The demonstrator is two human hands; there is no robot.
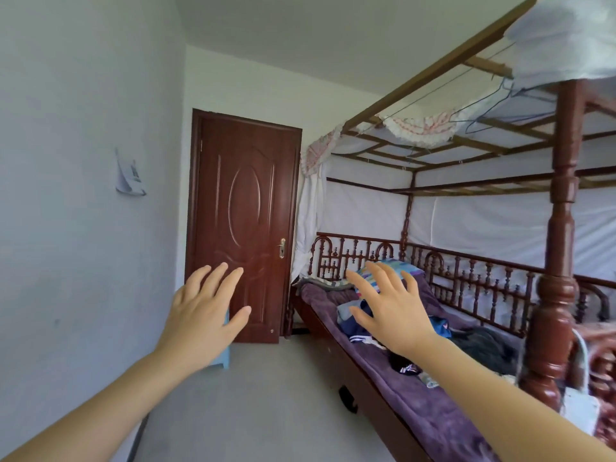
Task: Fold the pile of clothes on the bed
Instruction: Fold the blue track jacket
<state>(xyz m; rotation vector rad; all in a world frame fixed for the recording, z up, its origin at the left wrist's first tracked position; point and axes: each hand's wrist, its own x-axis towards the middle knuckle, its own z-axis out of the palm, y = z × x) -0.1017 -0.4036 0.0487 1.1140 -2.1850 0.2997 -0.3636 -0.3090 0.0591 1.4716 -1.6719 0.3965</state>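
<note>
Both hands up in front of the camera, backs toward it, holding nothing. Left hand (203, 315) sits left of centre, over the lower part of the brown door (245, 221); grip apart, fingers straight and spread. Right hand (393, 315) is right of centre, over the bed (373, 391); grip also apart, fingers splayed, touching no fabric. The pile of clothes (361, 338) lies loose on the purple blanket (433, 415), centre-right, partly hidden behind the right hand: navy and blue pieces, a navy-and-white striped one, and a dark heap (480, 345) further right, probably a jacket, too blurred to be sure. Striped pillow (396, 266) at the far end of the bed, against the carved rail. Wooden canopy frame overhead in the upper right with white netting gathered on it and wire hangers (500, 105) on a line. White bag (578, 405) hangs by the near bedpost, lower right. Light-blue stool (223, 356) on the floor just behind the left hand. Paper sheet (130, 175) stuck on the wall, left.
</note>
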